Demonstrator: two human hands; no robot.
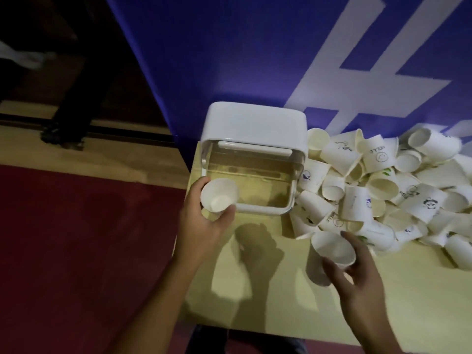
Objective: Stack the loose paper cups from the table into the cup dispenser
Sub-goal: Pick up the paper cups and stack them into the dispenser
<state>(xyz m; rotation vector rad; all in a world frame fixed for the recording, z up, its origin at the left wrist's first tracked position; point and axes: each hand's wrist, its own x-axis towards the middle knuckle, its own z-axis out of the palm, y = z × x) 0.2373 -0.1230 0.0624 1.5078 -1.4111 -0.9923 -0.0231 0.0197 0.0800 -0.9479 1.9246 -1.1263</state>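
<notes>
Your left hand (201,222) gripped a cup (218,198) at the dispenser (252,123) and your right hand (357,284) held a second cup (333,247) beside the pile (383,187). Squeezing hard could have crumpled either rim.

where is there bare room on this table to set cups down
Bare pale wooden table lies in front of the white, clear-fronted cup dispenser, between the left hand and right hand, and along the near edge right of that hand. Crowded: the heap of white paper cups right of the dispenser.

Holding a paper cup (218,195) in left hand (201,226) by the cup dispenser (255,123). Gripping a second cup (333,247) in right hand (357,282) beside the heap (396,187).
</notes>
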